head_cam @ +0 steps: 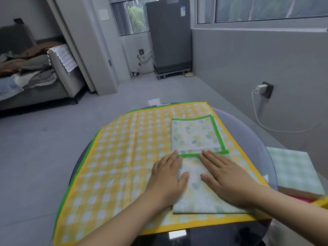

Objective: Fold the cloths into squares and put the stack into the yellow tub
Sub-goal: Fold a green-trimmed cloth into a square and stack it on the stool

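Round glass table [252, 125] in a grey-floored room, spread with a yellow checked cloth [115, 157]. On its right half, a leaf-print cloth [195, 135] with green border, partly folded. Left hand [168, 176] and right hand [225, 176] flat, fingers straight, pressing its near fold; folded green checked cloth [292, 167] far right.

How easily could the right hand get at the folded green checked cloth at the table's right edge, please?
Probably easily: the right hand lies flat on the leaf-print cloth, and the green checked cloth sits just to its right with nothing visible between them.
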### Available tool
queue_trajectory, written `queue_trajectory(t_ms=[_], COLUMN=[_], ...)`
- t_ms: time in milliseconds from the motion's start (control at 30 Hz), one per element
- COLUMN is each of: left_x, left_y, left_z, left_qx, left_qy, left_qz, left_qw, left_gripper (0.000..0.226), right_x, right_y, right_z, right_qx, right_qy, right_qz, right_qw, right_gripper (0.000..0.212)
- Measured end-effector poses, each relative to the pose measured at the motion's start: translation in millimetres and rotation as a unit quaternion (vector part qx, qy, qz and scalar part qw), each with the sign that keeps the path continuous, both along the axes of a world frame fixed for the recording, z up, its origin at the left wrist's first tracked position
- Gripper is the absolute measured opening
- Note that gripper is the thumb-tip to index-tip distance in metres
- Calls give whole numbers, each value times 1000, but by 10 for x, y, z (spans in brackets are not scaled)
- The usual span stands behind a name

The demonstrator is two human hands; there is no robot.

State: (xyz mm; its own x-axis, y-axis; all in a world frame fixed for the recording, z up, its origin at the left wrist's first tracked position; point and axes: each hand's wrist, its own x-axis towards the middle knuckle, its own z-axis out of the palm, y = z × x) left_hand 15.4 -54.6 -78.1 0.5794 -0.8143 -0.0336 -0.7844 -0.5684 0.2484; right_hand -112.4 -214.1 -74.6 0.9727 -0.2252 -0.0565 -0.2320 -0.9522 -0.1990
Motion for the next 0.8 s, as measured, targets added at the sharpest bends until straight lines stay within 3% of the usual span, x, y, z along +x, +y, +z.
queue_trajectory(t_ms=[267, 300, 367, 433, 533, 600, 800], left_x=[17, 22, 32, 51, 123, 154, 287], left_y=[30, 16, -37, -117, -267, -345, -533], left_z=[3, 16, 63, 112, 170, 204, 221], left_qx=[11, 6, -11, -48, -107, -119, -167], left_qy=[0, -4, -28, -51, 4, 69, 120], left_qz=[-14, -11, -3, -2, 25, 56, 173], left_qw=[1000, 1000, 1000, 998, 994, 989, 963], left_gripper=[60, 60, 70, 72, 37, 26, 28], right_x=[-54, -41, -2, 51, 170, 257, 384], right_y=[-89, -98, -155, -220, -294, -338, -497], right_z=[57, 79, 118, 175, 192, 191, 165], right_qx=[-31, -38, -9, 89, 174, 199, 267], right_qy=[-6, -17, -85, -130, -158, -177, -190], right_qz=[-50, -47, -52, -96, -188, -245, -362], right_qw=[998, 998, 995, 983, 954, 932, 873], right_gripper=[126, 122, 83, 48, 37, 36, 40])
